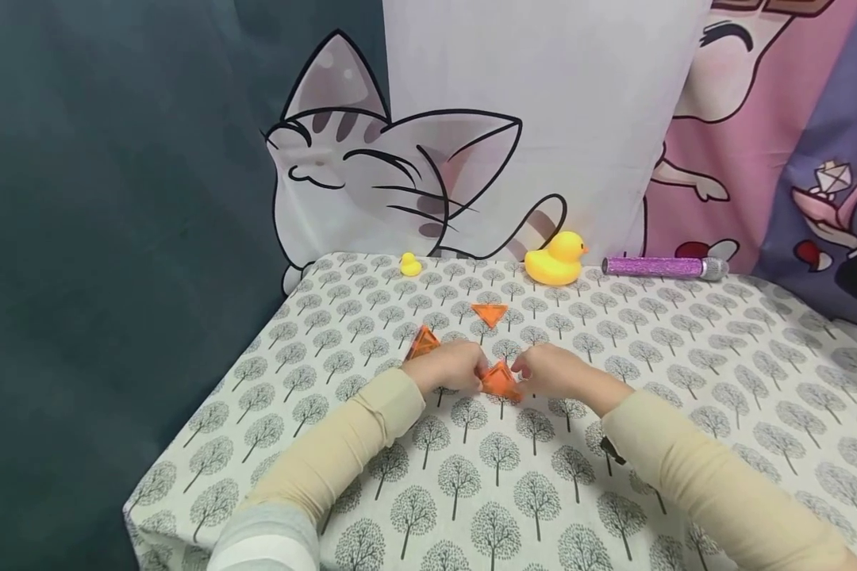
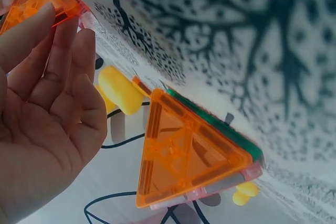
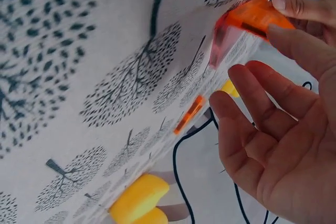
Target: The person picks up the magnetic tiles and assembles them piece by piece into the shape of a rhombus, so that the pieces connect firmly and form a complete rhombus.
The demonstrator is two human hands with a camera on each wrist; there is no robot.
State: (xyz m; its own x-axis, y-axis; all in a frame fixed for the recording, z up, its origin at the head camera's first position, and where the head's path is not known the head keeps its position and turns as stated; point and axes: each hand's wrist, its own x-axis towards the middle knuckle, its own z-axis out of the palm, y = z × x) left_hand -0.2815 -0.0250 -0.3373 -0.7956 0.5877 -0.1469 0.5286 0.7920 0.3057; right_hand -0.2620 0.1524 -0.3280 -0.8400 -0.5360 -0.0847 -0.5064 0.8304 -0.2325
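Observation:
Between the two hands is a small peaked piece of translucent magnetic tiles [image 1: 501,381], orange with a pink side in the right wrist view. My left hand [image 1: 448,368] pinches its left side, thumb [image 2: 37,32] in front and fingertips behind. From the other side, my right hand [image 1: 548,371] touches it with the thumb [image 3: 296,45]; its other fingers stand apart from it, loosely bent. Beside the left hand stands another tile shape [image 2: 191,153], with an orange triangle in front and green and pink edges. Farther back lies a single orange triangle tile [image 1: 489,314].
At the back of the table stand a small yellow duck [image 1: 410,265] and a larger one [image 1: 555,260]. A purple microphone [image 1: 657,268] lies to their right. Tree-print cloth [image 1: 471,515] covers the table, and a cat-print curtain [image 1: 457,71] hangs behind it.

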